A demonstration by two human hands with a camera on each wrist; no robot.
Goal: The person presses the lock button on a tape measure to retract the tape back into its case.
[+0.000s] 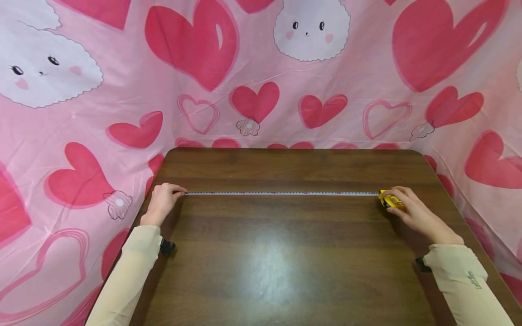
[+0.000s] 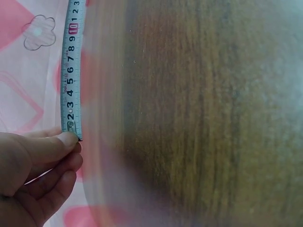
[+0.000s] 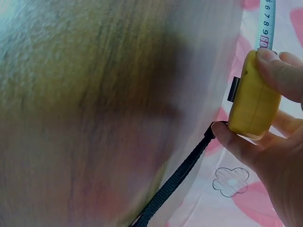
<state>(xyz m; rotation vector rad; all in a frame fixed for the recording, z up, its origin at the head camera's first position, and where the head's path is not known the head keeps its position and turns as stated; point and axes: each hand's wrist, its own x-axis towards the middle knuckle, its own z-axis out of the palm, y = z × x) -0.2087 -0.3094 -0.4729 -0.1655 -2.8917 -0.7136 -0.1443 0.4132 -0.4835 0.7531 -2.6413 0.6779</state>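
Observation:
A white measuring tape blade (image 1: 281, 193) is stretched straight across the dark wooden table (image 1: 285, 267), left to right. My left hand (image 1: 163, 201) pinches the blade's free end (image 2: 72, 128) between thumb and fingers near the table's left edge. My right hand (image 1: 412, 213) grips the yellow tape case (image 1: 390, 200) near the right edge. In the right wrist view the yellow case (image 3: 253, 97) sits between thumb and fingers, the blade (image 3: 266, 23) runs out of its top, and a black wrist strap (image 3: 177, 177) hangs below it.
A pink cloth (image 1: 81, 136) printed with red hearts and white bunny faces hangs behind the table and drapes down both sides. Both forearms wear beige sleeves (image 1: 130, 276) with small black wrist cameras (image 1: 167, 246).

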